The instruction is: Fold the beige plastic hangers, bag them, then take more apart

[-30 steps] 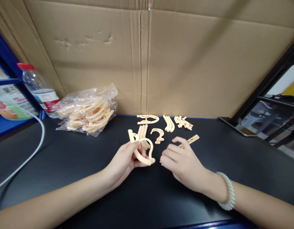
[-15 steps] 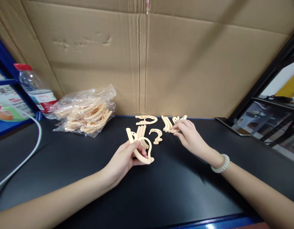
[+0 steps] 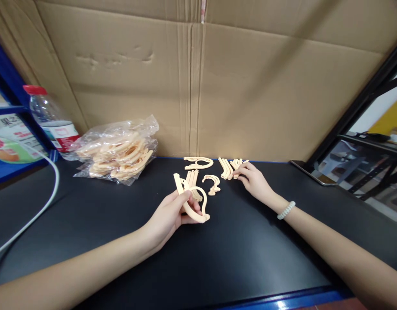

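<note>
Head view: left hand (image 3: 167, 217) pinching curved piece (image 3: 192, 202); right hand (image 3: 254, 181) fingertips on small pieces (image 3: 237, 164).

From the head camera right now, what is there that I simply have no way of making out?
- Head view: the small beige pieces under the right hand; its fingers cover them, so whether they are gripped is unclear.
- Part of the curved beige part sits behind the left hand.
- The beige parts in the plastic bag blur behind crinkled film; no count possible.
- The water bottle label is too small to read.
</note>
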{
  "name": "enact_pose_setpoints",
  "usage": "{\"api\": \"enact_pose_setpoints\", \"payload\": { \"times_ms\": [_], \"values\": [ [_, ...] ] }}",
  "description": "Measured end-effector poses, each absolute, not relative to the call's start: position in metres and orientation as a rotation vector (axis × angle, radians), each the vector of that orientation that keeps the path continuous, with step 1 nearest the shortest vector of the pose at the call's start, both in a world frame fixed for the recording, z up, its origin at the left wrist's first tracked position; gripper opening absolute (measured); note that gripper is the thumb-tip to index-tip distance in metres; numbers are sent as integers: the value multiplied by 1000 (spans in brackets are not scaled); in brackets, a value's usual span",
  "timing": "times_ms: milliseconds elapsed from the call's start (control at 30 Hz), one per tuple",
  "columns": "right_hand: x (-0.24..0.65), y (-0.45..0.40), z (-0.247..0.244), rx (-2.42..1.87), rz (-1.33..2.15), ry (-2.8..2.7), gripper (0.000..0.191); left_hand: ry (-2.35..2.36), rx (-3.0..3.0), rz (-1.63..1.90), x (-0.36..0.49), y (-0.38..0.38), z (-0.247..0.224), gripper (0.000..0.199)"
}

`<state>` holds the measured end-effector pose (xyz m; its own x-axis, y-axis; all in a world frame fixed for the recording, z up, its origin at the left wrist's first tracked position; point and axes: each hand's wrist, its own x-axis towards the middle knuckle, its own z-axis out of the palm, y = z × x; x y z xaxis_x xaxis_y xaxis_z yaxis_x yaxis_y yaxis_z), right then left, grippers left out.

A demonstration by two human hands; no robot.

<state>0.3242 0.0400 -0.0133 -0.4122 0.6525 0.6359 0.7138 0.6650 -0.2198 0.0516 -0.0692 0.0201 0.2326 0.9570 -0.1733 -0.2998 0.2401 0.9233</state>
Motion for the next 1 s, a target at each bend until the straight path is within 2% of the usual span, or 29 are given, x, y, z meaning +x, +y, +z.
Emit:
{"api": "enact_pose_setpoints", "payload": {
  "times_ms": [233, 533, 1000],
  "values": [
    [325, 43, -16, -1057, -70, -2124, 23, 919, 904, 1049, 52, -69, 21, 24],
    [324, 41, -18, -1062, -44, -2120, 37, 914, 921, 1052, 51, -66, 17, 24],
    [320, 34, -15, -1080, -62, -2193, 31, 916, 951, 1030, 51, -68, 19, 28]
  ]
}}
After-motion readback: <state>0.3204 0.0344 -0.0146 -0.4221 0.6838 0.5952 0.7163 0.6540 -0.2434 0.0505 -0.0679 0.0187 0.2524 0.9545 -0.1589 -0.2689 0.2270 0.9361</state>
